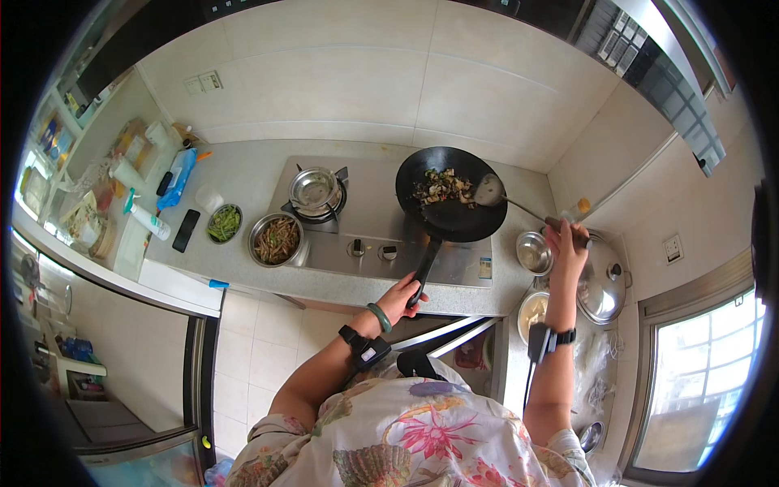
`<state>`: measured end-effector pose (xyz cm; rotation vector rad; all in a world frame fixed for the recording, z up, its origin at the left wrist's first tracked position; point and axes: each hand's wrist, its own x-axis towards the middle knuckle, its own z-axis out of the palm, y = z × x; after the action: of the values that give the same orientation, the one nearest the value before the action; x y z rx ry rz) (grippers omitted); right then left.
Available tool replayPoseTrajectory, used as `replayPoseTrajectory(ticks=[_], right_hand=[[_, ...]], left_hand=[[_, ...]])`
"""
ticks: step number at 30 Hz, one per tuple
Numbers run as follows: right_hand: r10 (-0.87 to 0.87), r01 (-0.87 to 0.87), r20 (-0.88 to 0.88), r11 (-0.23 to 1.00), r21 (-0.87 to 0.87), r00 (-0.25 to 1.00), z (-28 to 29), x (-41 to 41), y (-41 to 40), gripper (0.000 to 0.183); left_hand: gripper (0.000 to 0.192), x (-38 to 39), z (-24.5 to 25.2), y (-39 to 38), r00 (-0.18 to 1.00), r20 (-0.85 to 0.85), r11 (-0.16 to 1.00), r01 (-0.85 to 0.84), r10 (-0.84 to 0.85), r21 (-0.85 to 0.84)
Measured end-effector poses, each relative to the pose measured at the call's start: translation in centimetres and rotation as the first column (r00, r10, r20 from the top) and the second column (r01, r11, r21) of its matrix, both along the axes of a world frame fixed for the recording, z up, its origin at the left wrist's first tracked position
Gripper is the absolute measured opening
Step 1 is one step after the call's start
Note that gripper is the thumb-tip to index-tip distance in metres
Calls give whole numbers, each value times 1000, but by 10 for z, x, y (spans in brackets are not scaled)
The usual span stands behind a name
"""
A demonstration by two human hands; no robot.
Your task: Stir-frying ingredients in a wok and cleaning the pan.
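Observation:
A black wok (450,225) rests over the right side of the steel gas hob (377,176), tilted somewhat. My left hand (401,298) is closed around the wok's black handle (428,262). In the wok lies chopped, browned food with green bits (443,185). My right hand (567,243) grips the dark handle of a metal spatula (489,190), whose blade is inside the wok, at the right edge of the food. Whether the blade touches the food I cannot tell. A steel bowl of cooked brown strips (277,240) stands at the hob's left front corner.
A small steel pot (314,190) sits on the left burner. Left on the counter are a bowl of green vegetables (224,223), a black phone (186,231) and a spray bottle (149,220). At right are a steel bowl (534,252), a food bowl (533,313) and a lidded pan (599,289).

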<state>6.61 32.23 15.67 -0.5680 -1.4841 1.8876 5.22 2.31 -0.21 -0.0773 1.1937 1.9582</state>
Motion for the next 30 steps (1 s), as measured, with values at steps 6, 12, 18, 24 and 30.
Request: replayPoseTrajectory(ticks=[6,12,18,24,30], right_hand=[[222,-231,-65,917,-325,973,-41,-38,37,14],[528,-537,104,809,239,843,26,4,-16,15],[494,-491,113,762,423,862,30,-12,-13,18],[433,-434,62,866,249,899,14,-75,8,11],[708,-736,218,603,308,672,54,-68,-26,12]], left_hand=[[36,-1,1,7,1000,14,1000,13,-13,27],[39,1,-4,-1,1000,20,1000,18,-18,4],[40,1,0,-3,1000,2,1000,28,-28,11],[40,1,2,3,1000,18,1000,22,-22,12],[41,1,1,1,1000,22,1000,18,-19,20]])
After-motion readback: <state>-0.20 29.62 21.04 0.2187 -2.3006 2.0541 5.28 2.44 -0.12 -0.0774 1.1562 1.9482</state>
